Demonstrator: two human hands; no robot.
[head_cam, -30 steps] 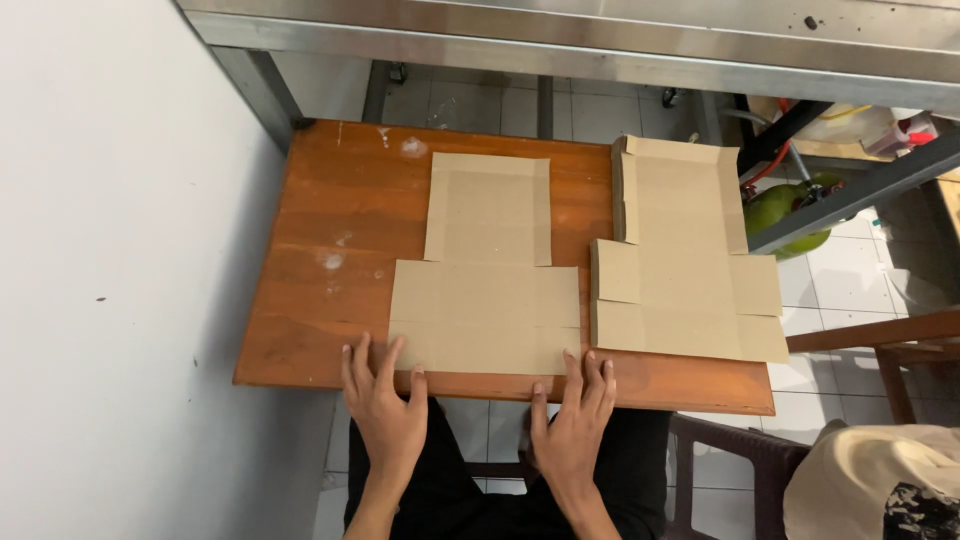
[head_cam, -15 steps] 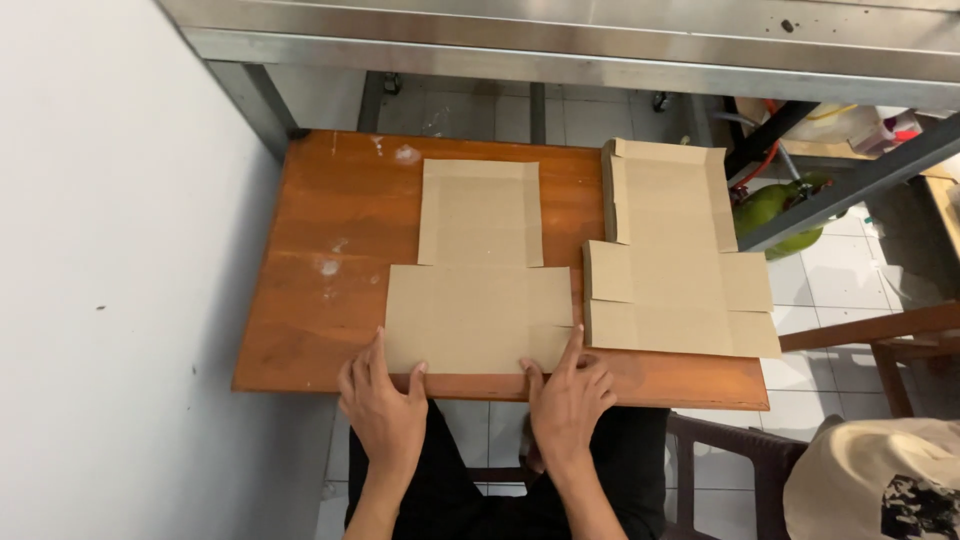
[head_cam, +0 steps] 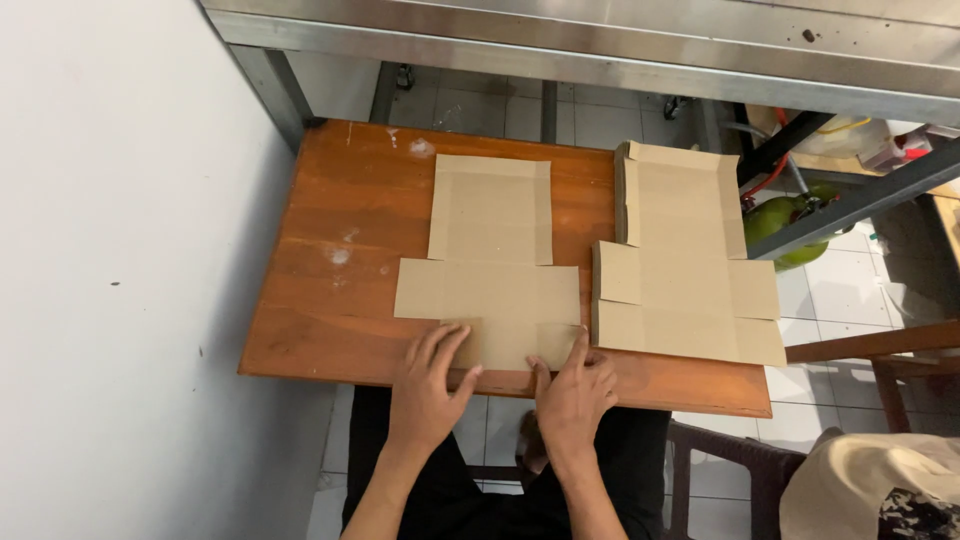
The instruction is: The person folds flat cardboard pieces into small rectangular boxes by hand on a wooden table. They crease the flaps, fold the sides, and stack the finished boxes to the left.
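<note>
1. Left hand [head_cam: 425, 385] lies flat, fingers spread, pressing the near flap of the flat brown cardboard box blank [head_cam: 490, 265]; grip released, nothing clasped.
2. Right hand [head_cam: 572, 392] is also flat on the same flap, index finger along its right edge; grip released.
3. Blank lies unfolded on the reddish-brown wooden tabletop [head_cam: 340, 260], near flap at the front edge.
4. Just right of it: a stack of identical flat cardboard blanks [head_cam: 685, 260], edges close to the first blank.
5. Far side: stainless steel bench edge [head_cam: 600, 45]; green round object [head_cam: 790, 215] on the tiled floor at right.
</note>
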